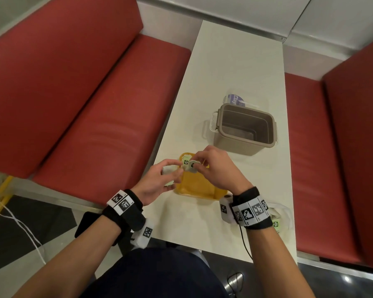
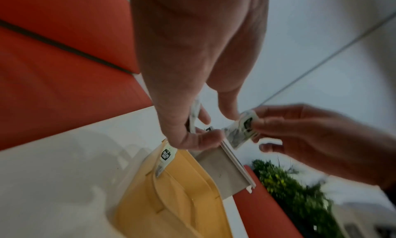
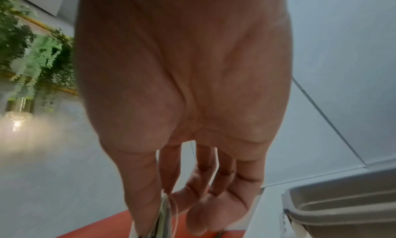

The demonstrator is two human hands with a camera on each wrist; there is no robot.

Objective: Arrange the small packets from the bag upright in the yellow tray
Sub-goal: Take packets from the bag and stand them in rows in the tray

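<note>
Only one packet [image 2: 166, 157] stands upright in the yellow tray [image 1: 197, 183] so far, while the right hand [image 1: 215, 168] pinches another [image 1: 191, 166] above it and the left hand [image 1: 157, 181] grips a small stack [image 1: 168, 172] (the bag [image 1: 281, 216] lies near the table's right edge).

Two hands [image 1: 157, 181] [image 1: 220, 168], one yellow tray [image 1: 199, 191], one grey bin [image 1: 244, 127], one bag [image 1: 281, 216] at the worktop's near right corner, one packet [image 1: 186, 160] upright in the tray, others held, number unclear.
</note>
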